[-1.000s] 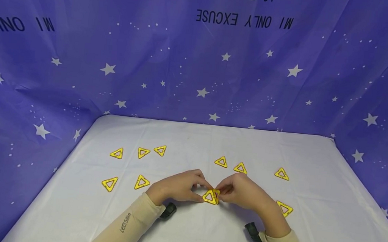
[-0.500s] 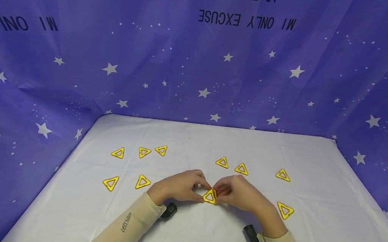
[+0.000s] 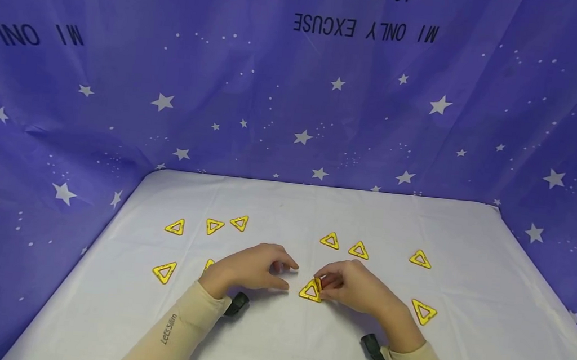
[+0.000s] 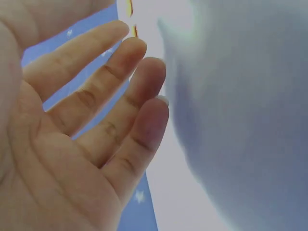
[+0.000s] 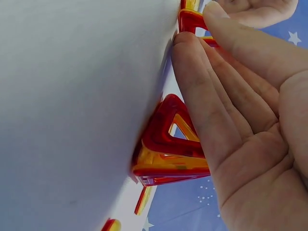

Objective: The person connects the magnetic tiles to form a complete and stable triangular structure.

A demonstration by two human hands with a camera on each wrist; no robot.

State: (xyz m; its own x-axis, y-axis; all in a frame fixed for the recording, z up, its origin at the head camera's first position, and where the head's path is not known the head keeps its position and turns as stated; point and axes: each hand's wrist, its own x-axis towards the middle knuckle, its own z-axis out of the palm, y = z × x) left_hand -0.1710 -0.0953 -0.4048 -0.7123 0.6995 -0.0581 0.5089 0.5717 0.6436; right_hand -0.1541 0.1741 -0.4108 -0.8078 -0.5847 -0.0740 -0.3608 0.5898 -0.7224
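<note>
While the left hand hovers with loose, spread fingers holding nothing, the right hand pinches the little yellow triangle pile on the tabletop.

head: looks forward and down over the white table, from a distance
left wrist: very close, faces along the left hand
right wrist: very close, faces the yellow triangle stack, shared with head

A small cluster of yellow triangle frames stands on the white table near its front middle, the pieces leaning together into a little peaked form. The right hand pinches its right side with thumb and fingertips.
</note>
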